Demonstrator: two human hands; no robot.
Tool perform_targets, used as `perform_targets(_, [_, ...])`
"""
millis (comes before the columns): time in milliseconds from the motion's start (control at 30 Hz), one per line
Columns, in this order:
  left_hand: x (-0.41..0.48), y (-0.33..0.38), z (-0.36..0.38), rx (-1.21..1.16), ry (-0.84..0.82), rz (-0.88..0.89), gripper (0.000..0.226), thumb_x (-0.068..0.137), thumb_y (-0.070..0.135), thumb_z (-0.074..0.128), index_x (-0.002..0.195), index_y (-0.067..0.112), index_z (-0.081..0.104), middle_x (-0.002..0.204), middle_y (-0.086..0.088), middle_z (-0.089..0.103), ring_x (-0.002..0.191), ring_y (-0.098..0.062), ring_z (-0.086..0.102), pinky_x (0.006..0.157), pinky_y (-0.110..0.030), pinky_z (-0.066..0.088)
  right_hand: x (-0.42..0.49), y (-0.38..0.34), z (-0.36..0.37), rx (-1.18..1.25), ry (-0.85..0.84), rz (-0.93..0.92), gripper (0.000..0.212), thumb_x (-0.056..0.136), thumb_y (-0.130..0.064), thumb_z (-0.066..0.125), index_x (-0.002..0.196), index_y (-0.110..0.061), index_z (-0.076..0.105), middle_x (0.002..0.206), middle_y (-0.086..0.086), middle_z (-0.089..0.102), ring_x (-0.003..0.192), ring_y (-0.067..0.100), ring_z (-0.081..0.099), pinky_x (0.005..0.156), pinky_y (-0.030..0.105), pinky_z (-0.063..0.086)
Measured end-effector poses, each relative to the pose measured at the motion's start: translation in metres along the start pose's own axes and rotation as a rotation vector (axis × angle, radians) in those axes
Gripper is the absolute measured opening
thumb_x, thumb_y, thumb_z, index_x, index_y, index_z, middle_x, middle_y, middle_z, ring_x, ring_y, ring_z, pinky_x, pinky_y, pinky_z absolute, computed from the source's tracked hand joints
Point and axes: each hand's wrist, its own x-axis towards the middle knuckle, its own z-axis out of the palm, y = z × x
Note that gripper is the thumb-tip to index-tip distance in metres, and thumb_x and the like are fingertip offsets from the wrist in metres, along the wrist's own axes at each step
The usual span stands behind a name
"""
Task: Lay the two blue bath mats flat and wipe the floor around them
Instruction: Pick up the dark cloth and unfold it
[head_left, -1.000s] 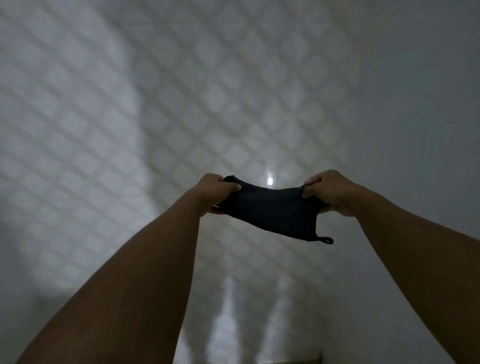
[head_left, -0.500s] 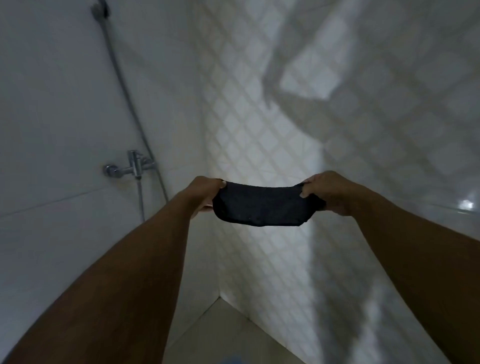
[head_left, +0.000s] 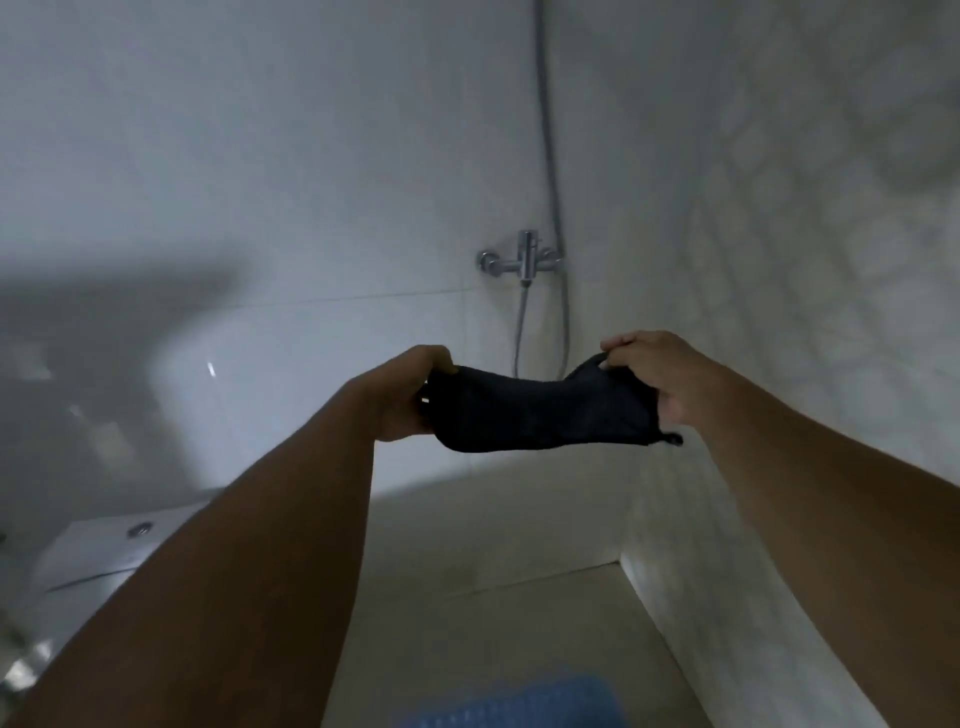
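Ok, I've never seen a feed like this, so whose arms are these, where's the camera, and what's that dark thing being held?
There is no machine here: these are a person's two bare arms, filmed by one wide-angle camera worn on the head, looking forward and down. The left hand and the right hand each grip one end of a dark cloth, stretched between them in the air. Behind it, a shower tap with its hose is fixed to the white wall. Below lies the pale tiled floor. At the bottom edge, part of a blue bath mat shows on that floor. A white fixture with a round button sits lower left.
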Motion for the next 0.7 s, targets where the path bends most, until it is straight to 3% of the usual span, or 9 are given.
perform_targets(67, [-0.015,-0.019,-0.006,-0.018,0.01,-0.075,0.045,0.079,0.036,0.07,0.107,0.001,0.066,0.103,-0.015,0.065,0.098,-0.03,0.064,0.085,-0.042,0.053,0.003,0.007,0.018,-0.005,-0.116,0.002,0.024,0.088,-0.003,0.065,0.105,-0.018,0.072,0.112,0.014,0.068,0.102,0.029,0.065,0.09,0.04,0.057])
perform_targets(167, [-0.036,-0.053,-0.012,0.014,0.022,-0.224,0.035,0.092,0.042,0.066,0.081,0.01,0.071,0.086,-0.009,0.067,0.079,-0.023,0.065,0.081,-0.038,0.048,0.001,0.018,0.043,0.02,-0.291,0.01,0.029,0.085,0.0,0.064,0.103,-0.021,0.072,0.113,0.011,0.067,0.103,0.028,0.064,0.078,0.034,0.056])
perform_targets(200, [-0.043,-0.065,-0.015,0.042,0.034,-0.275,0.03,0.095,0.038,0.065,0.088,0.01,0.071,0.092,-0.008,0.068,0.084,-0.024,0.064,0.085,-0.038,0.047,-0.001,0.022,0.051,0.021,-0.335,0.01,0.03,0.085,0.001,0.065,0.104,-0.021,0.072,0.114,0.011,0.067,0.103,0.028,0.065,0.074,0.032,0.055])
perform_targets(267, [-0.057,-0.084,-0.021,0.091,0.052,-0.365,0.029,0.1,0.026,0.061,0.118,0.004,0.07,0.119,-0.011,0.072,0.112,-0.03,0.066,0.105,-0.041,0.048,-0.006,0.029,0.068,0.007,-0.411,0.003,0.031,0.083,0.0,0.068,0.107,-0.019,0.072,0.114,0.012,0.067,0.103,0.027,0.065,0.072,0.03,0.055])
perform_targets(367, [-0.076,-0.098,-0.029,0.154,0.07,-0.428,0.036,0.099,0.016,0.062,0.128,-0.005,0.063,0.128,-0.019,0.069,0.127,-0.036,0.062,0.115,-0.048,0.043,-0.014,0.033,0.09,-0.057,-0.473,-0.013,0.033,0.081,0.0,0.072,0.11,-0.015,0.071,0.116,0.014,0.067,0.107,0.029,0.065,0.085,0.036,0.058])
perform_targets(467, [-0.086,-0.101,-0.035,0.153,0.138,-0.437,0.031,0.102,0.015,0.056,0.124,-0.005,0.062,0.124,-0.016,0.07,0.115,-0.031,0.067,0.106,-0.043,0.05,-0.024,0.03,0.11,-0.082,-0.523,-0.036,0.034,0.081,0.001,0.071,0.111,-0.014,0.07,0.117,0.015,0.066,0.11,0.032,0.065,0.094,0.041,0.057])
perform_targets(533, [-0.09,-0.101,-0.041,0.117,0.233,-0.377,0.022,0.102,0.012,0.052,0.116,-0.002,0.061,0.108,-0.016,0.067,0.092,-0.03,0.068,0.08,-0.041,0.061,-0.032,0.026,0.125,-0.07,-0.57,-0.044,0.033,0.083,0.004,0.068,0.11,-0.015,0.07,0.114,0.014,0.066,0.105,0.03,0.065,0.08,0.037,0.058])
perform_targets(600, [-0.091,-0.099,-0.047,0.056,0.317,-0.294,0.016,0.102,0.008,0.049,0.109,-0.002,0.059,0.095,-0.017,0.061,0.073,-0.03,0.066,0.055,-0.036,0.059,-0.042,0.022,0.14,-0.069,-0.607,-0.039,0.033,0.083,0.005,0.066,0.11,-0.016,0.069,0.109,0.012,0.066,0.097,0.025,0.063,0.063,0.03,0.054])
perform_targets(700, [-0.097,-0.095,-0.055,-0.072,0.357,-0.199,0.017,0.101,0.003,0.045,0.103,-0.004,0.061,0.089,-0.018,0.063,0.06,-0.031,0.071,0.053,-0.04,0.06,-0.057,0.016,0.161,-0.076,-0.67,-0.031,0.031,0.083,0.006,0.06,0.108,-0.012,0.069,0.1,0.011,0.066,0.086,0.023,0.062,0.05,0.025,0.051])
